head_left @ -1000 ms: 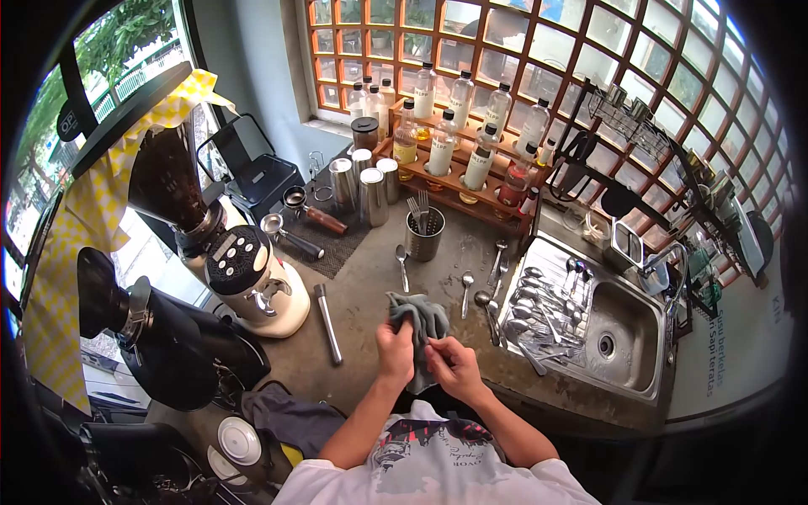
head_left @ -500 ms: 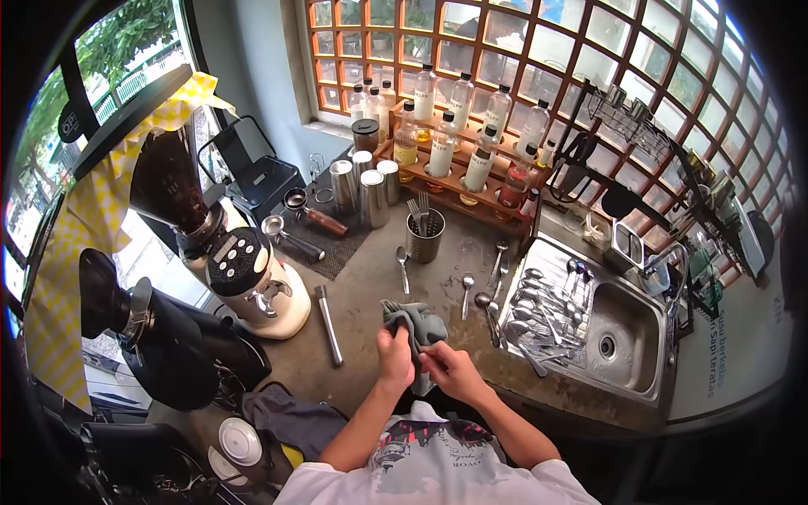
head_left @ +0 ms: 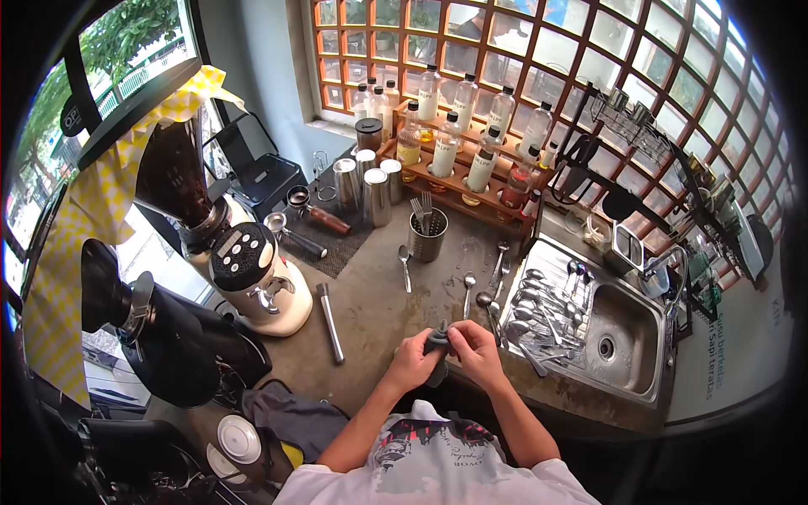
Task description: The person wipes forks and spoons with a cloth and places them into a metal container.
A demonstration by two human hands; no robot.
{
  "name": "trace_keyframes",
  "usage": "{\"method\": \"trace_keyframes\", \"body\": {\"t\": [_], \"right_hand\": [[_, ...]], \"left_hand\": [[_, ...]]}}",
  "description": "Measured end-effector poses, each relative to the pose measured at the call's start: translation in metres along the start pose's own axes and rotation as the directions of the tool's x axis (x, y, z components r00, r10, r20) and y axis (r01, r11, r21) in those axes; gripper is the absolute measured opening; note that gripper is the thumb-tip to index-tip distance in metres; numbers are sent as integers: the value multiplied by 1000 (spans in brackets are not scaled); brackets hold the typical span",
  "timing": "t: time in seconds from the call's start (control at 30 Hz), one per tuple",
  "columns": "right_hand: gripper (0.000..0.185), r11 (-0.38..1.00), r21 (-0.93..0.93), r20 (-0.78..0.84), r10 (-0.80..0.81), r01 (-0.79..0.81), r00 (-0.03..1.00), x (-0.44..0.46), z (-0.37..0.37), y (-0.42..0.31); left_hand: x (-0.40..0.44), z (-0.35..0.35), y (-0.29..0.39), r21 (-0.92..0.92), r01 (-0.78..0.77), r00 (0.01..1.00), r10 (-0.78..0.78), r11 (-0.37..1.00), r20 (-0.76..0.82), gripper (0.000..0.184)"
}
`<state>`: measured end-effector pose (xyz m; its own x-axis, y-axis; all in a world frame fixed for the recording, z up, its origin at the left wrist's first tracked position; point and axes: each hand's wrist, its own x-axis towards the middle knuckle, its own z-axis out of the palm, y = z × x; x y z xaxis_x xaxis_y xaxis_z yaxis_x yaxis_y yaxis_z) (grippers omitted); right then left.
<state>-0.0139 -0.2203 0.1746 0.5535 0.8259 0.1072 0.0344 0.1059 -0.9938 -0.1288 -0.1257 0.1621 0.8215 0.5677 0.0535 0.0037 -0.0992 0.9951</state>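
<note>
The left hand (head_left: 412,362) is closing its fingers around a bunched grey cloth (head_left: 437,370), and the right hand (head_left: 478,349) is pinching the top of that same cloth between thumb and fingers. Both grips are narrow, with the hands nearly meeting at the cloth. Whether the folds are hiding anything, I cannot tell.

The cloth is hanging just at the front edge of the counter (head_left: 370,307), in front of the person's shirt (head_left: 438,454). Beyond it, toward the back of the counter, a metal cup (head_left: 427,244) with holes in its side is holding forks (head_left: 422,209) upright. One spoon (head_left: 406,266) is lying just beside the cup, to its left; another spoon (head_left: 469,290) is lying to the right, nearer the sink. More cutlery (head_left: 495,316) is lying by the sink's left edge.

On the drainboard, left of the sink basin (head_left: 635,324), a heap of spoons and other cutlery (head_left: 539,307) is lying in a loose, overlapping spread. A metal rod (head_left: 332,326) is lying left of the hands, near the coffee grinder (head_left: 278,299).
</note>
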Motion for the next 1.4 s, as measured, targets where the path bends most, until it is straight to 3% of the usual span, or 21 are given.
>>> {"method": "trace_keyframes", "body": {"t": [0.07, 0.17, 0.3, 0.4, 0.47, 0.57, 0.7, 1.1, 1.4], "right_hand": [[10, 995, 54, -11, 80, -79, 997, 1, -2, -2], [8, 908, -343, 19, -249, 240, 968, 5, -7, -7], [8, 878, -404, -91, -317, 256, 944, 3, -13, -14], [6, 904, -331, -196, -347, 271, 917, 10, -21, -17], [5, 915, -294, -252, -353, 277, 901, 9, -19, -18], [7, 994, -12, -164, -109, 109, 980, 1, -8, -22], [10, 995, 61, -237, -59, 75, 970, -2, -13, -18], [13, 971, 0, -497, -207, 238, 843, -8, -38, -28], [16, 985, 30, -444, -141, 172, 885, -5, -22, -23]], "left_hand": [[0, 6, -15, -27, -57, 998, 56, 998, -23, 13], [2, 10, -23, -69, -175, 983, 170, 982, -72, 13], [-3, 3, -22, -28, -112, 994, 112, 993, -4, 19], [-5, -4, -10, 137, -141, 989, 133, 981, 64, 16], [-4, -4, -5, 124, -143, 989, 136, 982, 61, 16], [-2, 1, 1, 93, -149, 988, 145, 984, 56, 15], [-1, 4, 9, 27, -112, 992, 110, 993, 58, 16], [-4, -3, 10, 70, -167, 977, 155, 984, 144, 15], [-1, -4, 16, 60, -147, 979, 137, 987, 149, 14]]}}
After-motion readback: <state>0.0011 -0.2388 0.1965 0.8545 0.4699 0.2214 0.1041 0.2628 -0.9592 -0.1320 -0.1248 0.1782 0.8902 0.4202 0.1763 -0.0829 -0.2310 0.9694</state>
